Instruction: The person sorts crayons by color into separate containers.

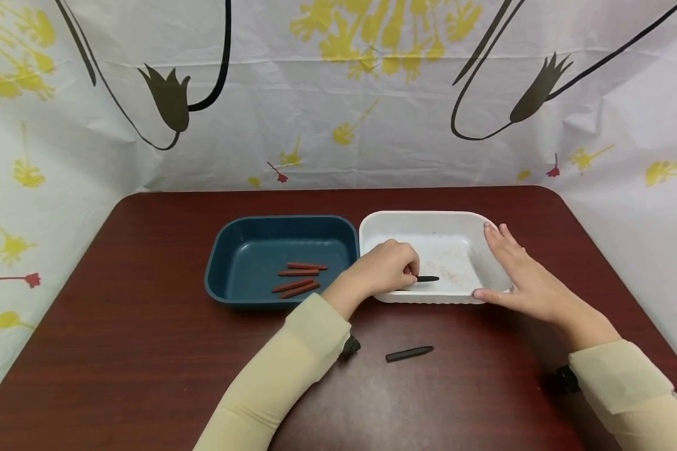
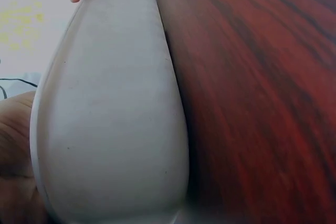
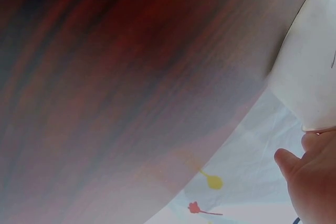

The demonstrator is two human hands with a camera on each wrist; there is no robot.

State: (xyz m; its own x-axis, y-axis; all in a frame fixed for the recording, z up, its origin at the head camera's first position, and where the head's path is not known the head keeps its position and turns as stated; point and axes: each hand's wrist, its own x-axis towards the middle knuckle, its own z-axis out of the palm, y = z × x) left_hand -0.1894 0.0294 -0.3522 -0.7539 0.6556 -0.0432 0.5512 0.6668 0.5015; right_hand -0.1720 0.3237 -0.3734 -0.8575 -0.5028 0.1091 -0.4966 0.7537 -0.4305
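Observation:
Inside the white tray [image 1: 429, 299], near its front left corner, my left hand [image 1: 386, 269] pinches a black crayon [image 1: 429, 279] whose tip points right. My right hand [image 1: 533, 291] rests on the tray's right side, fingers extended, thumb at the front rim. In the left wrist view the tray's outer wall [image 2: 115, 103] fills the middle and hides the crayon. The right wrist view catches part of my right hand [image 3: 315, 182] at the tray's edge. Another black crayon [image 1: 409, 354] lies on the table in front of the tray.
Directly left of the white tray stands a dark blue tray [image 1: 217, 263] with several reddish-brown crayons [image 1: 299, 272] in its right half. Both sit on a dark red wooden table [image 1: 135, 326]. A white patterned sheet [image 1: 248, 125] hangs behind and along the sides.

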